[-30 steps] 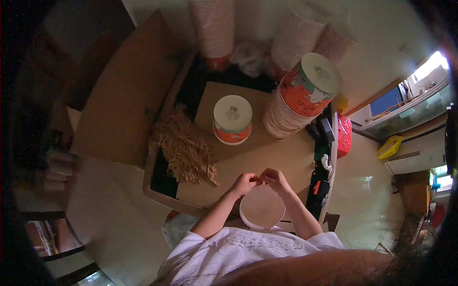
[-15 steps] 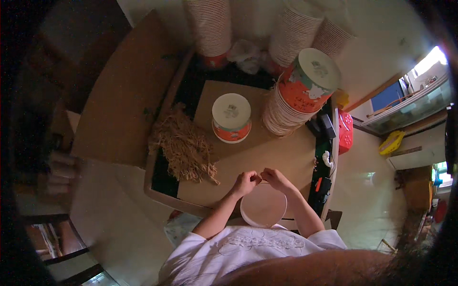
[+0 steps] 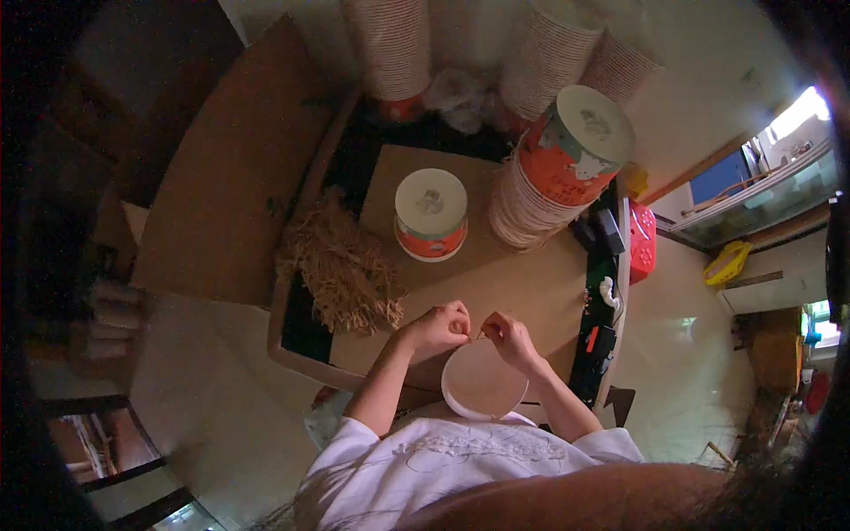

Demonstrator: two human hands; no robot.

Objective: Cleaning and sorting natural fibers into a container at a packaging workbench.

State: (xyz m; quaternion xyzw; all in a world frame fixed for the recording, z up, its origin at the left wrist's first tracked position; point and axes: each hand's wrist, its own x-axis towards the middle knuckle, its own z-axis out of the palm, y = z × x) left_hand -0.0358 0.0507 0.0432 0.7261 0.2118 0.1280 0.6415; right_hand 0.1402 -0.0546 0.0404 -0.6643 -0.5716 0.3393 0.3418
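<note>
A round white paper bucket (image 3: 484,380) is held close against my front at the table edge, its wide pale circle facing up. My left hand (image 3: 440,326) is closed just above the bucket's far left rim; what its fingers hold is too small to make out. Across a small gap, my right hand (image 3: 510,339) pinches a thin brown cord (image 3: 481,334) at the far rim. Left of my hands lies a tangled heap of brown cords (image 3: 341,265). Beyond them, an orange-and-green paper bucket (image 3: 431,212) stands upside down on a cardboard sheet (image 3: 469,288).
Nested buckets (image 3: 549,190) lean at the right, topped by an orange printed one. Tall bucket stacks (image 3: 390,49) and a crumpled clear bag (image 3: 458,102) line the back. Along the right edge are black boxes (image 3: 608,232), a black-and-orange tool (image 3: 600,343) and a red basket (image 3: 641,241).
My hands, close together at the rim before, have drawn apart. The left has shifted left and turned, while the right stays by the rim. The bucket has moved slightly left.
</note>
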